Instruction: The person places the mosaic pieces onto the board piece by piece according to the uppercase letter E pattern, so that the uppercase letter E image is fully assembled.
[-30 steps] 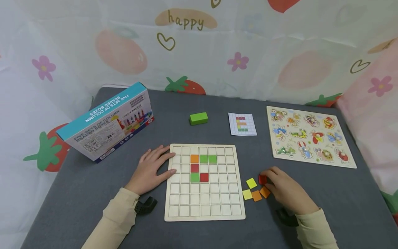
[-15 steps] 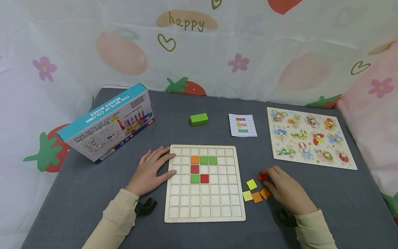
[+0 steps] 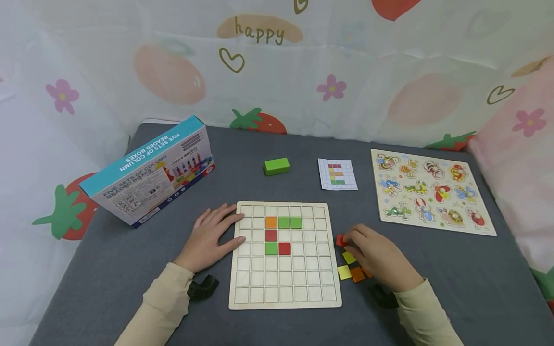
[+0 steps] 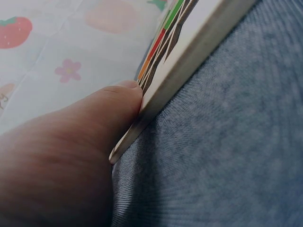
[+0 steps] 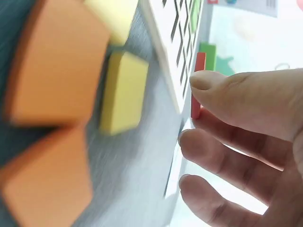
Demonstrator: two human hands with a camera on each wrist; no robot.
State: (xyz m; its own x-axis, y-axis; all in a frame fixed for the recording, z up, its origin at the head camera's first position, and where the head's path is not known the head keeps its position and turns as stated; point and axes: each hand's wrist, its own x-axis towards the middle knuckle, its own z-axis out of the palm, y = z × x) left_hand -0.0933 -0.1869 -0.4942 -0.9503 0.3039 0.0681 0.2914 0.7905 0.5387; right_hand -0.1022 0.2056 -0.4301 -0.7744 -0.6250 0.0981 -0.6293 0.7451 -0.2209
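Observation:
A red square tile is pinched between the thumb and a finger of my right hand, just off the right edge of the wooden grid board. On the board sit an orange tile, several green tiles and two red tiles. My left hand rests with spread fingers at the board's left edge; its thumb touches the rim in the left wrist view. Below my right hand lie two yellow tiles and two orange tiles, one partly hidden by the hand.
A blue-topped box stands at the back left. A green block and a printed pattern card lie beyond the board. To the right is an insect picture puzzle board. A printed cloth hangs behind the grey table.
My right hand has lifted the red tile from beside the orange and yellow tiles and carried it left toward the board's right edge. The left hand has stayed in place.

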